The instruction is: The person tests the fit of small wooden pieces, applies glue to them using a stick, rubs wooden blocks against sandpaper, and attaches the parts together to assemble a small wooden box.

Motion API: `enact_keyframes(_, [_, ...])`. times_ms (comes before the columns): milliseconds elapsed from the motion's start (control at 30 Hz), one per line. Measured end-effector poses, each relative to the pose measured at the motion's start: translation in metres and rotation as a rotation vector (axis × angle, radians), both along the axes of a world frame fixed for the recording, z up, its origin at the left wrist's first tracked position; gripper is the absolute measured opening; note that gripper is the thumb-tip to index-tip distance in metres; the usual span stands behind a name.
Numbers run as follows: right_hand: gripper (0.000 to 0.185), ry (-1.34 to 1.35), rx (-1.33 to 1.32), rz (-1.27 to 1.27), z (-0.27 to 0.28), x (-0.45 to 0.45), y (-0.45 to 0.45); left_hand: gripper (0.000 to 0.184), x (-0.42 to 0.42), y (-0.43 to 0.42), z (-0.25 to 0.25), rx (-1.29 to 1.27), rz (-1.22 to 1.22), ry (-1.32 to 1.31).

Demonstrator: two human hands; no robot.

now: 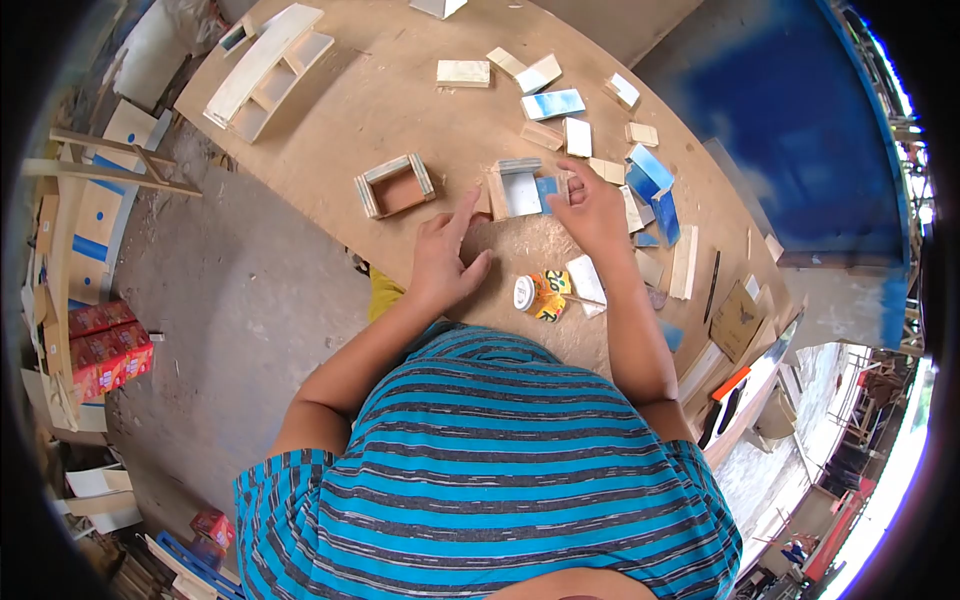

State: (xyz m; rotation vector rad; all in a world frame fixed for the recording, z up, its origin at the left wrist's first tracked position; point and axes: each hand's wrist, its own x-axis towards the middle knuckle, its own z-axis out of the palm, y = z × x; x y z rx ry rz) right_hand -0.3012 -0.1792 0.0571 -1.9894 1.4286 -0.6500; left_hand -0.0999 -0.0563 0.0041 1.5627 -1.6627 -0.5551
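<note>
A small open wooden box [519,193] lies on the workbench in front of me, with a white and blue inside and a layered strip along its far side. My right hand [594,208] is at its right end, thumb and fingers closed on that wall. At its left end is my left hand [448,252], index finger stretched toward the wall and thumb apart; whether the fingertip touches is unclear. A second small box [396,186] with a brown inside sits to the left. Nearer my body are a white-lidded yellow jar [541,293] and a white block [586,286].
Several wood offcuts [553,104], some blue and white, are scattered across the far and right side of the workbench [330,150]. A curved wooden shelf piece [268,72] stands at the far left. An orange-and-black-handled saw [732,385] lies at the right edge.
</note>
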Motion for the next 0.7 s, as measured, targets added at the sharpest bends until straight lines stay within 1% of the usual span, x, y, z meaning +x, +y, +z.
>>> enact_keyframes(67, [0.046,0.000,0.039,-0.026,0.000,-0.008,-0.003,0.088,0.000,-0.001,-0.001,0.013,-0.013,-0.018])
enact_keyframes(133, [0.041,-0.029,0.111,-0.068,0.001,-0.017,-0.003,0.090,0.000,-0.002,-0.005,-0.061,-0.003,-0.009])
enact_keyframes(167, [0.040,-0.151,0.177,-0.021,-0.002,-0.023,-0.003,0.091,-0.001,-0.002,-0.006,-0.097,0.002,-0.005])
enact_keyframes(233, [0.039,-0.395,0.311,0.073,-0.009,-0.031,-0.001,0.091,-0.001,-0.002,-0.009,-0.088,0.013,0.005])
enact_keyframes(333, [0.035,-0.421,0.482,0.191,0.000,-0.033,0.011,0.090,-0.002,-0.003,-0.010,-0.068,0.010,0.009])
enact_keyframes(433, [0.033,-0.238,0.364,0.237,-0.013,-0.029,0.016,0.090,-0.003,-0.004,-0.009,-0.079,0.006,-0.008])
enact_keyframes(467, [0.032,-0.230,0.356,0.227,-0.014,-0.028,0.017,0.090,-0.002,-0.004,-0.008,-0.089,0.008,-0.018])
enact_keyframes(567, [0.036,-0.285,0.386,0.201,-0.026,-0.032,0.017,0.089,0.000,-0.002,-0.007,0.000,0.001,-0.021])
enact_keyframes(667, [0.046,-0.255,0.559,0.110,-0.005,-0.030,0.020,0.086,-0.001,-0.001,-0.006,-0.071,0.009,0.030])
enact_keyframes(700, [0.049,-0.213,0.553,0.118,0.001,-0.029,0.020,0.085,0.000,-0.003,-0.007,-0.095,0.008,0.073])
